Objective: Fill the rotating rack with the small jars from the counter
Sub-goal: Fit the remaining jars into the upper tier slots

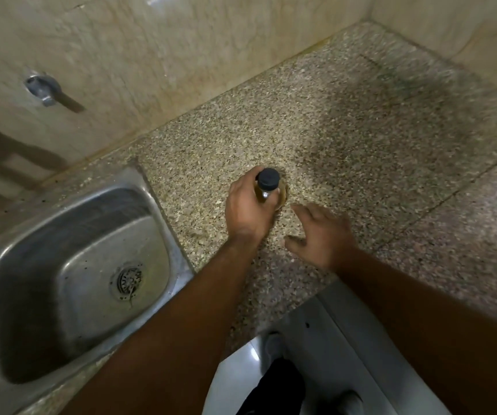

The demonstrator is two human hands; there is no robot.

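Now left fingers [245, 205] wrap the jar [266, 185]; right fingers [304, 214] spread, empty.

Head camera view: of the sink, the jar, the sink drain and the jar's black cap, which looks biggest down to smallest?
1. Sink
2. Jar, partly hidden by the left hand, so unsure against the drain
3. Drain, about alike
4. Cap, smallest

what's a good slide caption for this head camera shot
Left hand grips a small black-capped jar over the speckled counter beside the steel sink; right hand open.
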